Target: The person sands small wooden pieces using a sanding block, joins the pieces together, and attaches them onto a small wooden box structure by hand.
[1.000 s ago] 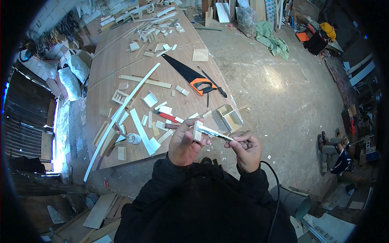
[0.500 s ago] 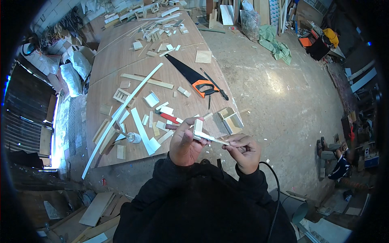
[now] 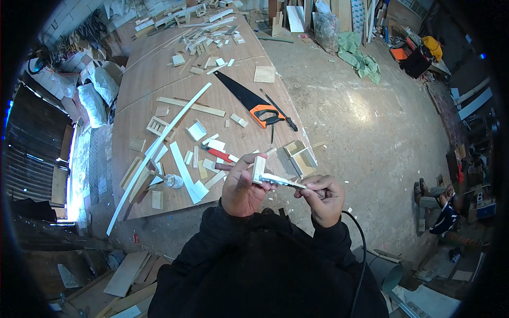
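Observation:
My left hand (image 3: 241, 190) is closed around a small pale wooden block (image 3: 258, 169), held upright over the table's near edge. Between the thumb and fingers of my right hand (image 3: 325, 197) is a thin stick (image 3: 287, 182) coated with something white and wet-looking, perhaps glue. Its far end lies at the lower part of the block; whether it touches is hard to make out. Just beyond my left hand lie a tool with a red handle (image 3: 218, 154) and several short wood offcuts. An open wooden box (image 3: 300, 159) stands at the table's right edge.
On the wooden table (image 3: 159, 85) lie a handsaw (image 3: 261, 112) with an orange handle, a long white strip (image 3: 159, 158) and a small clear jar (image 3: 173, 181). More offcuts are heaped at the far end. A person (image 3: 444, 209) sits on the right. A black cable (image 3: 362, 249) hangs beside my right arm.
The stick in my right hand has turned slightly, and its white-coated side shows more. My right hand has shifted a little to the right; my left hand stays nearly still with the block.

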Demonstrator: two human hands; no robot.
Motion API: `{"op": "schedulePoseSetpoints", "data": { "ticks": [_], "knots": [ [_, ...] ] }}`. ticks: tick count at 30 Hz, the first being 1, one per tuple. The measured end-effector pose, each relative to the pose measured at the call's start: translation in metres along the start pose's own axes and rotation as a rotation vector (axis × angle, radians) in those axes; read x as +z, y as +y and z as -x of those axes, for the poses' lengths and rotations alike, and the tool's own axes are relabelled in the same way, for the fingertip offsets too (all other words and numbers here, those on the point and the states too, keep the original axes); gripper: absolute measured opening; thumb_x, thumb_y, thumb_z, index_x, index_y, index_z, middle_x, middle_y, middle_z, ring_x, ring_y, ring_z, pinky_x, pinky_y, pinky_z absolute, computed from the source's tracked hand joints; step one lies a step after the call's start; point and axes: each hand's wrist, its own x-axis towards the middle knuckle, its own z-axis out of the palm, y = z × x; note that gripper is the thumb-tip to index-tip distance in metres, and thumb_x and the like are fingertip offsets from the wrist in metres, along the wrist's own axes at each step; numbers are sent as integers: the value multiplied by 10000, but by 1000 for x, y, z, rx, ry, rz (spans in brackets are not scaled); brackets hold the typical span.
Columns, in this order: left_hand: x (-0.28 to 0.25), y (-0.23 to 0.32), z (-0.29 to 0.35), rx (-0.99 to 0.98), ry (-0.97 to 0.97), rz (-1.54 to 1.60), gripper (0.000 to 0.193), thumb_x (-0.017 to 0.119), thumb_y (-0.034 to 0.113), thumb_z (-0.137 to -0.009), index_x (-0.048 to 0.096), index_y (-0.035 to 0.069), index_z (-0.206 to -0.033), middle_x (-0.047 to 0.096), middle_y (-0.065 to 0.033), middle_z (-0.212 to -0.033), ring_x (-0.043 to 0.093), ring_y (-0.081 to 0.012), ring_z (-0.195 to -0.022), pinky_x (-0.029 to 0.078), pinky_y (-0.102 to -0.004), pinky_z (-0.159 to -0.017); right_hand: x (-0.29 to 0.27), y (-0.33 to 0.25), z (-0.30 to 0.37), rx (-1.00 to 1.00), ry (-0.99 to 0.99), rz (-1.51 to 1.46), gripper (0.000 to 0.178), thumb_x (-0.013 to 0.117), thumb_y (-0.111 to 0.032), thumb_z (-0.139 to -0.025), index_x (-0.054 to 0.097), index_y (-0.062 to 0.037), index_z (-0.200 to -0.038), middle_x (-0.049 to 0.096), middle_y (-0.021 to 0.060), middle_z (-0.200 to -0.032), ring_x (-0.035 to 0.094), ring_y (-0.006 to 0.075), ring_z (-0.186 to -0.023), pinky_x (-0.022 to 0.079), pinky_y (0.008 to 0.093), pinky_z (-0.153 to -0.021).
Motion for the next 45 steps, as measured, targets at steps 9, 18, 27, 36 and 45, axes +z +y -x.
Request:
{"op": "schedulePoseSetpoints", "data": {
  "ticks": [9,18,27,36,45],
  "knots": [
    [-16,-7,-2,-4,-67,48,703,671,445,-870,413,-34,-1316,584,-115,-952,589,-183,-881,478,-359,-822,-3,-2,-1,82,-36,-41,137,601,127,-852,552,43,-950,644,213,-935,660,225,-801,551,333,-729],
    [-4,-9,-7,12,-34,69,607,693,390,-864,479,32,-1306,483,-25,-783,469,-158,-728,410,-350,-732,-7,-2,-4,118,-37,-39,119,611,119,-850,570,57,-944,640,192,-916,658,223,-785,556,328,-717],
    [-3,-12,-8,-20,-91,97,601,680,373,-868,487,20,-1314,587,-63,-841,574,-187,-808,463,-375,-736,-8,-3,-7,155,45,18,117,624,99,-856,564,56,-946,642,163,-885,656,195,-766,549,303,-692],
    [-8,-17,-8,-27,-158,83,697,660,442,-867,424,-15,-1338,557,-91,-915,552,-173,-832,430,-354,-783,-16,-5,-8,117,58,-35,111,625,91,-857,561,47,-936,652,178,-881,660,195,-748,550,299,-677],
    [-2,-16,-13,2,-78,109,589,695,382,-864,509,28,-1297,477,-10,-783,458,-142,-712,415,-337,-697,-19,-9,-6,148,-64,-20,114,628,90,-856,566,55,-946,656,190,-882,659,188,-743,550,298,-668]
  ]
}}
